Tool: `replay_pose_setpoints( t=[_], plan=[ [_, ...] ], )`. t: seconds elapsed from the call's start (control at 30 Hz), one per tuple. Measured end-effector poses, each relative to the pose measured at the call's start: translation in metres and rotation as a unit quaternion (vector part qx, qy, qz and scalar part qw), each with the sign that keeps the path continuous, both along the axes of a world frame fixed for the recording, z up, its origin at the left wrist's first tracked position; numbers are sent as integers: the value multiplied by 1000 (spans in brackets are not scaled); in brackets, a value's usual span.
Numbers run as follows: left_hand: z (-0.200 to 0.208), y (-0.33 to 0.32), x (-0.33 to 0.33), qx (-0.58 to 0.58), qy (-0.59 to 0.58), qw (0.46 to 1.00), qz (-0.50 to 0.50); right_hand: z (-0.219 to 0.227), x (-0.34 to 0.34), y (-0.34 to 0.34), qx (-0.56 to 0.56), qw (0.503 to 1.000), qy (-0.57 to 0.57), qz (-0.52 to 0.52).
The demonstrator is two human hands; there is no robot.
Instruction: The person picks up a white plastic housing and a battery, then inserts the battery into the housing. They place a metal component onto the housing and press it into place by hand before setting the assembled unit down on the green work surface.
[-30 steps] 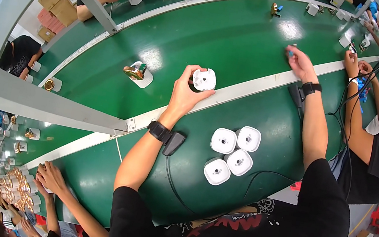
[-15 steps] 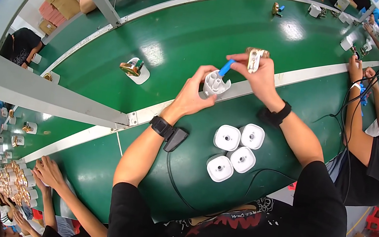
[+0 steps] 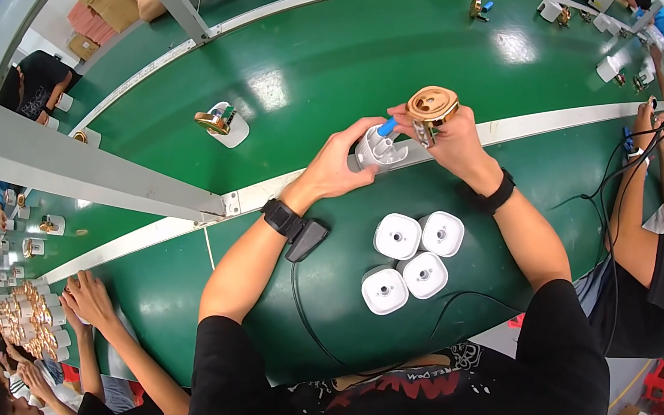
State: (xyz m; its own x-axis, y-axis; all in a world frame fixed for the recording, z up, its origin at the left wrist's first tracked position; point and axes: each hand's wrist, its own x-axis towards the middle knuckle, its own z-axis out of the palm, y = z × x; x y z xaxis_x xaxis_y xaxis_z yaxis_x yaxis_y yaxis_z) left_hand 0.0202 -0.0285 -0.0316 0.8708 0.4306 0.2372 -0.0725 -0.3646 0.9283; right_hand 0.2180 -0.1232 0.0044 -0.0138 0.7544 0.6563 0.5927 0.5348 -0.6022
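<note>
My left hand (image 3: 333, 164) is closed around a white plastic housing (image 3: 377, 155), whose open end with inner tubes faces up. A slim blue cylinder (image 3: 386, 127) stands partly inside that housing, its upper end at my right fingertips. My right hand (image 3: 456, 147) grips a gold-coloured round cap assembly (image 3: 432, 105), its flat disc face turned upward and its frame hanging below. Whether a wire joins cylinder and assembly is too small to tell. Between my forearms, several white housings (image 3: 398, 236) stand grouped on the green table (image 3: 318, 292).
Beyond a pale rail (image 3: 527, 127) runs a green belt (image 3: 329, 59), carrying a white housing with a gold cap (image 3: 227, 127) and other parts (image 3: 478, 7). A grey metal post (image 3: 79, 159) crosses the left side. Black cables (image 3: 614, 183) hang at right. Co-workers' hands work around.
My right hand has tilted the gold cap assembly so its disc face shows. The blue cylinder has gone lower into the housing. Parts on the belt have shifted slightly left.
</note>
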Motion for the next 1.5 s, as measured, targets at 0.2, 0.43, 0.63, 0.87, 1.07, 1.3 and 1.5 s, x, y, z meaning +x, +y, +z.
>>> replay_pose_setpoints(
  t=[0.2,0.43,0.63,0.87,1.07,1.3,1.5],
  plan=[
    [0,-1,-1,12,-1,1000,8,3,3,4,-36,990,-133,30],
    [-7,1,0,55,15,998,10,-5,4,2,-179,983,-28,34],
    [1,-8,-2,71,25,997,26,-4,-4,0,-277,953,109,62],
    [-5,-2,2,36,40,998,17,11,-11,-7,-377,914,149,29],
    [-10,-1,-2,94,3,994,63,6,-3,-7,-401,912,75,47],
    [-21,26,-7,94,-30,967,233,22,35,-21,-403,908,30,107],
    [-24,62,-28,36,-30,896,442,-3,160,-24,-344,934,65,-70]
  ],
)
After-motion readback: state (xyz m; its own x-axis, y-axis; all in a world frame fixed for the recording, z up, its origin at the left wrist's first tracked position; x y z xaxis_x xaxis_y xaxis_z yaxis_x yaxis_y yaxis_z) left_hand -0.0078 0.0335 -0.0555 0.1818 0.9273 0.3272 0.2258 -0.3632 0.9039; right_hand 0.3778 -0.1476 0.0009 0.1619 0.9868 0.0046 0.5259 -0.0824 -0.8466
